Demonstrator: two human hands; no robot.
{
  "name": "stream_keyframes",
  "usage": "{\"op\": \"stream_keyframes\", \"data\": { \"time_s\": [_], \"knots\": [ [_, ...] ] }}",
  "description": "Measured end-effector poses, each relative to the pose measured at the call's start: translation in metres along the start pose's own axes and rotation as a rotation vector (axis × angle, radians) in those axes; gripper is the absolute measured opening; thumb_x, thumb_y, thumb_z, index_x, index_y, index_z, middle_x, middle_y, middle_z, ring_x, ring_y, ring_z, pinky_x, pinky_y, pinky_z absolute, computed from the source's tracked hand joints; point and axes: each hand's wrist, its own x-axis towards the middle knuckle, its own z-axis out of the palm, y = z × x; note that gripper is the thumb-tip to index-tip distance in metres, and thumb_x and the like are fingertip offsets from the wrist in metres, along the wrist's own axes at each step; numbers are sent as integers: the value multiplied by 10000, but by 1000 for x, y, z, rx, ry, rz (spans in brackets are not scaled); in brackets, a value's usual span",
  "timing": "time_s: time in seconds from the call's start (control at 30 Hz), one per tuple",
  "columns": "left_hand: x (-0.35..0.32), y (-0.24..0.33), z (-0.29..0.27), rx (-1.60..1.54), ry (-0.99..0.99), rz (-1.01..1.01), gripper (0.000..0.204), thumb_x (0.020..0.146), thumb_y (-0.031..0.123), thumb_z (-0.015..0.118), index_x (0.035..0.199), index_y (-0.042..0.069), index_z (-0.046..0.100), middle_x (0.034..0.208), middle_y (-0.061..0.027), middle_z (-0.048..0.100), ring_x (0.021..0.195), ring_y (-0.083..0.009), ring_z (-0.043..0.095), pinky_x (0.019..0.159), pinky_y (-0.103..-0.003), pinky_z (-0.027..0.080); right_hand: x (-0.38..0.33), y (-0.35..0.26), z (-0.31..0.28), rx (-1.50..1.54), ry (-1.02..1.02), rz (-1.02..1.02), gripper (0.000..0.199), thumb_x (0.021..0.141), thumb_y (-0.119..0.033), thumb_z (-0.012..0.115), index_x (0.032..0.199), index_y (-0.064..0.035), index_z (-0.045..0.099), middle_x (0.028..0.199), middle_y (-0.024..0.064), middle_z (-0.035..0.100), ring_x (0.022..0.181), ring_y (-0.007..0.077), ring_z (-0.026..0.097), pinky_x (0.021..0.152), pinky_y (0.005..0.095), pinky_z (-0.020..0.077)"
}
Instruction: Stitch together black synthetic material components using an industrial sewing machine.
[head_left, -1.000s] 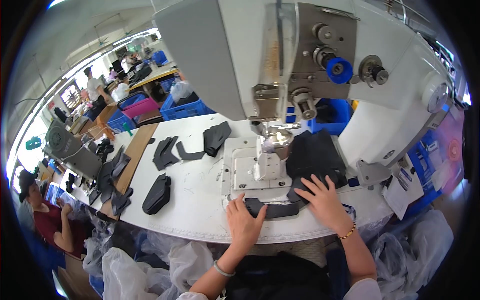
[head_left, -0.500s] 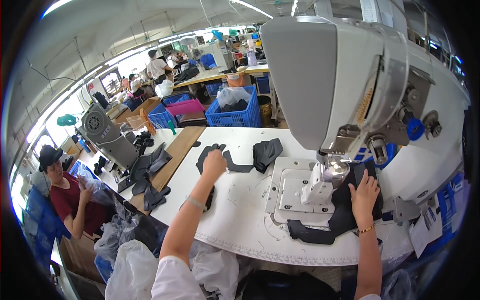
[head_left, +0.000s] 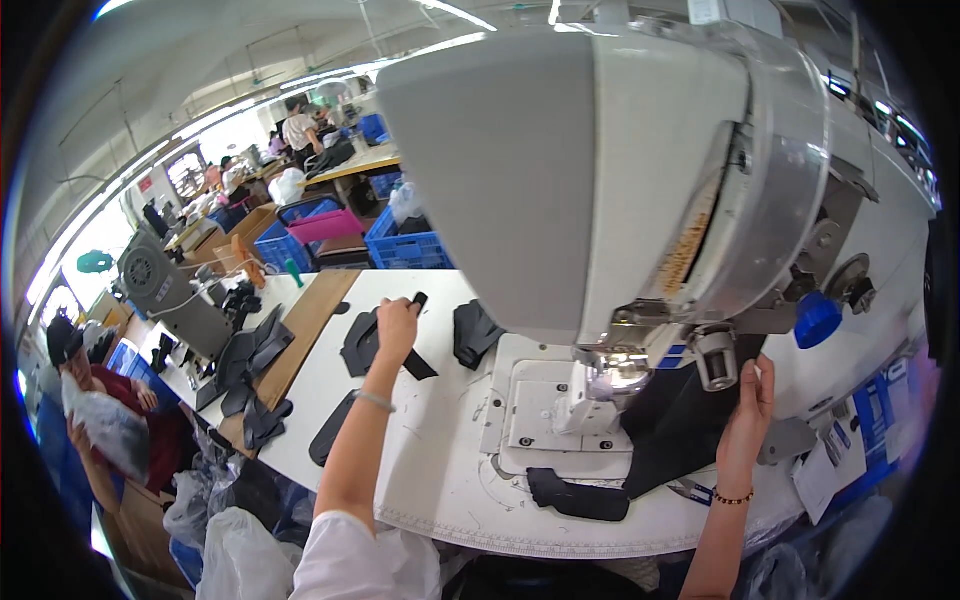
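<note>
My left hand (head_left: 397,328) is closed around a narrow black fabric piece (head_left: 421,365), whose ends stick out above and below the fist. More black cut pieces (head_left: 359,345) lie beside it on the white sewing table (head_left: 420,460). At the right, my right hand (head_left: 746,410) pinches the edge of a large black fabric piece (head_left: 680,425) between thumb and fingers. That piece lies beside the needle area of the sewing machine (head_left: 600,400), and its narrower end curves toward the table's front edge. The machine head (head_left: 490,190) hides part of the table behind it.
Small scissors (head_left: 692,491) lie near my right wrist. A wooden strip (head_left: 305,340) separates my table from a second machine (head_left: 175,295) with black pieces around it. At the left, another person (head_left: 140,420) holds a clear plastic bag. Blue crates (head_left: 405,250) stand behind.
The view has shifted closer to the machine. My left hand has picked up the narrow piece. My right hand went from lying spread on the fabric to gripping its edge. The other person's bag is raised.
</note>
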Motion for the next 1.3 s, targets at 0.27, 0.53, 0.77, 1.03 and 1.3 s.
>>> {"op": "stream_keyframes", "data": {
  "time_s": [0.27,0.53,0.77,1.03,1.3],
  "knots": [
    [-88,165,-178,-939,-363,-81,252,766,93,718,967,-21,618,795,-32,616,583,-48,524,521,-213,422,-36,-64,32,-393,-842,-457,135,776,-48,691,903,-80,655,759,41,610,628,165,505,599,280,400],
    [-130,256,-160,-1513,-637,-275,136,894,110,590,953,-5,549,822,-35,621,735,-82,609,558,-220,527,-27,-60,53,-464,-807,-522,128,739,-163,740,827,-95,676,669,48,536,601,209,469,567,311,373],
    [-125,263,-142,-1459,-605,-271,170,891,139,592,906,-6,506,781,-30,592,682,-51,562,549,-193,504,-18,-51,49,-465,-884,-489,148,725,-89,767,808,-59,648,769,44,675,662,104,609,616,250,480],
    [-125,264,-137,-1535,-640,-286,169,890,119,583,923,-22,496,812,-43,583,703,-64,570,583,-203,516,-15,-53,52,-401,-866,-452,128,707,-80,776,749,-27,667,737,35,681,655,84,593,611,233,474],
    [-123,265,-139,-1589,-645,-330,172,901,151,583,902,1,498,761,0,542,649,-25,507,533,-169,451,-16,-54,54,-369,-885,-353,125,708,-53,766,801,-3,700,745,19,678,660,49,560,611,218,465]
  ]
}}
